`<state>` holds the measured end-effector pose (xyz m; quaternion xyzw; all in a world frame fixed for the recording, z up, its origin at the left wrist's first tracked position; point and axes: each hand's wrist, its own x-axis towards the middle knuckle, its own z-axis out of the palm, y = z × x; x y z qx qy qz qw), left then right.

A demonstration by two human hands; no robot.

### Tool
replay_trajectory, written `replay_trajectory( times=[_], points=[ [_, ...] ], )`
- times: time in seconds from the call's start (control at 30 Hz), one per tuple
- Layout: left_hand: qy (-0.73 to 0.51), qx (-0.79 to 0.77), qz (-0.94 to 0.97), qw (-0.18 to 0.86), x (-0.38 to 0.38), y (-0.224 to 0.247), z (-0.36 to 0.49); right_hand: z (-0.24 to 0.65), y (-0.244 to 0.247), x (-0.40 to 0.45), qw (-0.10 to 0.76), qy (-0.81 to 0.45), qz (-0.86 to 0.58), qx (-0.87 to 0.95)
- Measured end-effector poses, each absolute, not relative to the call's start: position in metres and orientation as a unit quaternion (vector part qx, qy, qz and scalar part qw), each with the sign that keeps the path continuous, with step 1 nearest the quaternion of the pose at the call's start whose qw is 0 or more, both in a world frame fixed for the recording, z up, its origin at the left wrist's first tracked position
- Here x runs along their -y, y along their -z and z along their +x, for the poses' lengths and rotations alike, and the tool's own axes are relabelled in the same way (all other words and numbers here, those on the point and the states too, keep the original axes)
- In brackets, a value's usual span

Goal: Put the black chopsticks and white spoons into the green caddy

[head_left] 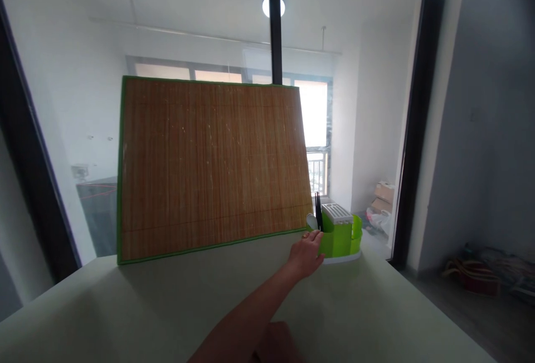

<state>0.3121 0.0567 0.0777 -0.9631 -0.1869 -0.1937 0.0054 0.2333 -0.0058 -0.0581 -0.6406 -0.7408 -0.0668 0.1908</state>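
On the white table stands a green utensil holder [337,243] with a white slotted top, black chopsticks [319,212] and a pale spoon [311,221]. My left hand [307,252] grips the holder's left end, fingers at its upper part and thumb lower at the front. Just left of it, a brown slatted mat [213,162] with green edging stands upright, leaning back by the glass. My right hand [276,343] shows only as a blurred part under my left forearm at the bottom edge; its fingers cannot be made out.
The white table [137,307] narrows toward a dark-framed glass partition [275,28] behind the mat. Beyond the glass are a window and stacked cardboard boxes [382,197]. A red bundle [472,282] and other items lie on the floor at the right.
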Motion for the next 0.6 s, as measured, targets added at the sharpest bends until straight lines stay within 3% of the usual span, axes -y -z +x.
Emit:
replay_trajectory(
  times=[0.37, 0.6],
  points=[
    [0.168, 0.210, -0.963, 0.031, -0.068, -0.075, 0.335, 0.233, 0.060, 0.003, 0.202, 0.062, -0.651, 0.729],
    [0.194, 0.216, -0.954, 0.069, -0.068, -0.075, 0.290, 0.235, 0.061, 0.004, 0.178, 0.055, -0.648, 0.738]
  ],
)
